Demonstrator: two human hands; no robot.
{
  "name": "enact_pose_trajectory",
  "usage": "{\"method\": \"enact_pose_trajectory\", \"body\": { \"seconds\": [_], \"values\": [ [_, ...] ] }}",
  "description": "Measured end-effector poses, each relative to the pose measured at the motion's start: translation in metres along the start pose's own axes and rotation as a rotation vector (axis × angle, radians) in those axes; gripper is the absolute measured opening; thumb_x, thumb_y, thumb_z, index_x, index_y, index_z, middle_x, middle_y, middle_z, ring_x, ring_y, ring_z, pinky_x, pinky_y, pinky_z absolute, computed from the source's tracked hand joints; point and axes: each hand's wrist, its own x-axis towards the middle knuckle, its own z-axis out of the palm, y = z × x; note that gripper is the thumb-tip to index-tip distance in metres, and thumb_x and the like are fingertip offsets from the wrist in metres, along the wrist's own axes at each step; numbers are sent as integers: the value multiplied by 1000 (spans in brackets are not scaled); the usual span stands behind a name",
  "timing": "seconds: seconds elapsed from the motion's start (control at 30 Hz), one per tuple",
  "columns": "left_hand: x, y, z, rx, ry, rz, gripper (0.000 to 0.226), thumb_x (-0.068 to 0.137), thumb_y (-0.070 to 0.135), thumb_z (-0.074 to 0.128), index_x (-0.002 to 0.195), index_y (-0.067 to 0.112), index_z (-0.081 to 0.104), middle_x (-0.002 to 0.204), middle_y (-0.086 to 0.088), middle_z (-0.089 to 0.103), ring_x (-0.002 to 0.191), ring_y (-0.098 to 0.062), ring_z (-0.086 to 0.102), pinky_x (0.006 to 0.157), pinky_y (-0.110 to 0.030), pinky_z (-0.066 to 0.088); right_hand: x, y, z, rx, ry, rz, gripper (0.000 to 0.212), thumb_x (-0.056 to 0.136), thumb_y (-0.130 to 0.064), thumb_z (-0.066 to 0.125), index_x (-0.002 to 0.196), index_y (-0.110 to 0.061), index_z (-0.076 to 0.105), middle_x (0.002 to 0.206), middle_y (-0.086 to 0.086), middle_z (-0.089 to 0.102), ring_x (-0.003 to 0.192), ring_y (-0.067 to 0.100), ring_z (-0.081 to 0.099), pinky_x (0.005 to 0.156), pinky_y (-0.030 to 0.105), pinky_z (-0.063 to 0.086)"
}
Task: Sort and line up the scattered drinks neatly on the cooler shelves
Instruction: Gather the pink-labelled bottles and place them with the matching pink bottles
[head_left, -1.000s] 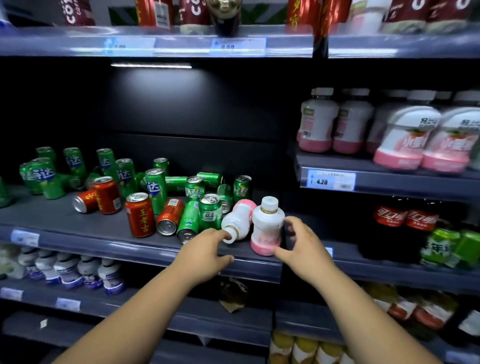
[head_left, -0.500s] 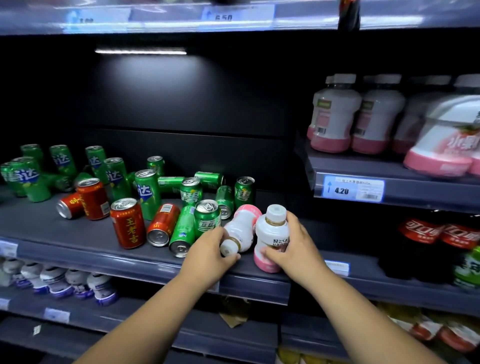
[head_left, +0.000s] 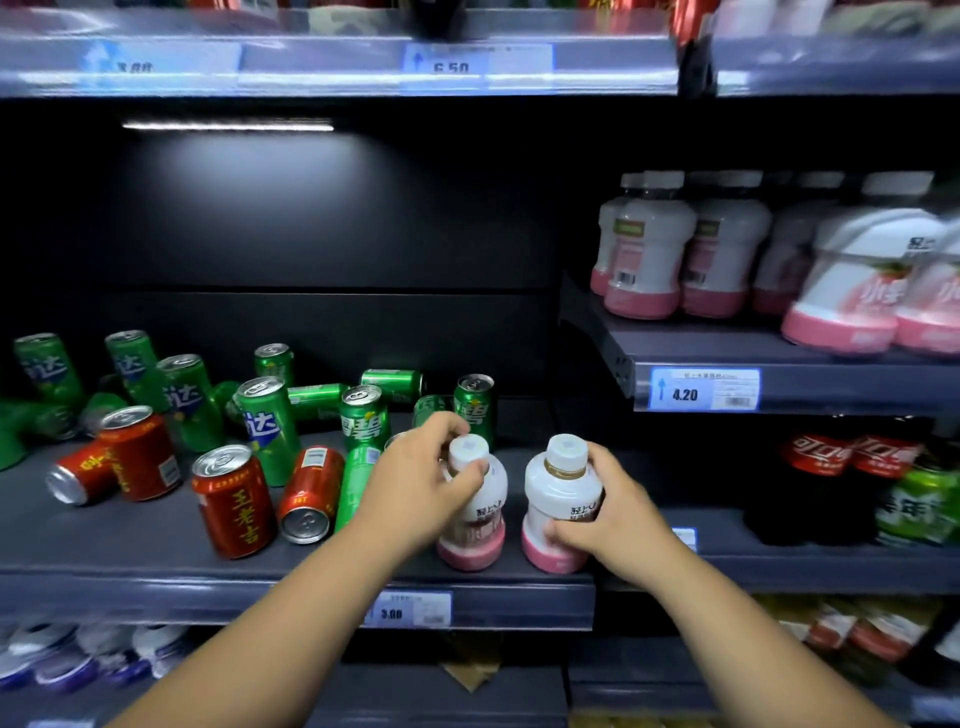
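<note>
Dark grey shop shelf (head_left: 130, 543), front right: left hand (head_left: 415, 493) grips one small white plastic bottle with a pink bottom (head_left: 475, 551), right hand (head_left: 618, 512) grips its twin bottle (head_left: 556, 496) just beside. Green tin cans (head_left: 267, 426) and red tin cans (head_left: 236, 504) sit mixed up further left.

Glossy metal cans (head_left: 236, 501), smooth white/pink plastic bottles (head_left: 558, 506), matt dark shelf (head_left: 130, 540) w/ shiny edge strip.

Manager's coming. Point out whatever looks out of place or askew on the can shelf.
Red and green cans are mixed, several toppled, like one red can and one green can. Two pink-based bottles, gripped by the left hand and right hand, likely belong with the matching upper-right row.
</note>
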Motion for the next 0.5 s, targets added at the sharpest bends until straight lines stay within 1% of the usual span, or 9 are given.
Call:
{"method": "enact_pose_trajectory", "body": {
  "seconds": [0.03, 0.1, 0.17, 0.23, 0.3, 0.37, 0.4, 0.47, 0.5],
  "values": [
    [-1, -3, 3, -20, 7, -4, 31, 77, 48, 66, 104, 35, 57, 94, 15, 67, 92, -11, 63, 81, -36, 52, -1, 0, 0, 6, -1, 5, 84, 50, -45, 81, 125, -54, 44, 113, -23, 64, 103, -7, 58, 84, 17, 44],
    [-7, -9, 9, -72, 4, 0, 36, 77, 45, 65, 111, 36, 56, 101, 20, 65, 98, -8, 62, 87, -35, 51, -3, 0, 1, 13, 13, 18, 88, 51, -42, 84, 127, -51, 42, 114, -26, 62, 104, -10, 56, 84, 14, 42],
    [-18, -11, 15, -113, 15, 20, 47, 76, 39, 68, 120, 39, 51, 112, 21, 61, 107, -4, 58, 93, -31, 48, -4, 3, 4, 23, 25, 30, 88, 55, -37, 89, 128, -47, 40, 116, -26, 60, 107, -10, 54, 86, 16, 41],
    [-31, -15, 22, -143, 57, 22, 58, 74, 35, 71, 127, 36, 48, 121, 17, 55, 113, -2, 53, 96, -27, 45, -6, 8, 8, 37, 30, 43, 86, 58, -34, 91, 127, -46, 41, 118, -24, 60, 109, -7, 55, 88, 18, 41],
    [-44, -19, 30, -179, 97, 1, 66, 72, 33, 74, 132, 32, 45, 125, 19, 48, 118, -2, 49, 100, -33, 47, -8, 11, 10, 39, 25, 43, 85, 61, -32, 91, 127, -47, 40, 119, -24, 61, 111, -6, 56, 89, 19, 41],
    [-53, -20, 38, -164, 136, -21, 72, 70, 34, 76, 133, 32, 42, 124, 21, 42, 119, -1, 47, 99, -38, 50, -9, 12, 10, 35, 5, 34, 85, 64, -27, 90, 129, -47, 38, 121, -25, 60, 111, -6, 55, 89, 16, 40],
    [-56, -21, 41, -149, 155, -47, 73, 69, 37, 77, 133, 34, 41, 122, 19, 42, 116, -2, 48, 96, -39, 52, -9, 12, 10, 42, -5, 32, 86, 66, -24, 89, 130, -46, 38, 122, -25, 59, 112, -6, 55, 89, 15, 40],
    [-58, -23, 47, -174, 161, -146, 76, 62, 48, 77, 128, 39, 40, 120, 17, 48, 107, -3, 55, 88, -40, 55, -8, 13, 8, 53, -24, 30, 87, 67, -23, 88, 134, -44, 37, 124, -24, 59, 113, -6, 55, 91, 16, 40],
    [-58, -26, 50, -197, 138, -187, 77, 59, 49, 78, 126, 41, 40, 120, 16, 53, 105, -3, 58, 88, -40, 55, -8, 14, 8, 60, -32, 29, 88, 67, -23, 88, 135, -44, 36, 124, -24, 58, 114, -5, 55, 92, 18, 41]
  ]
}}
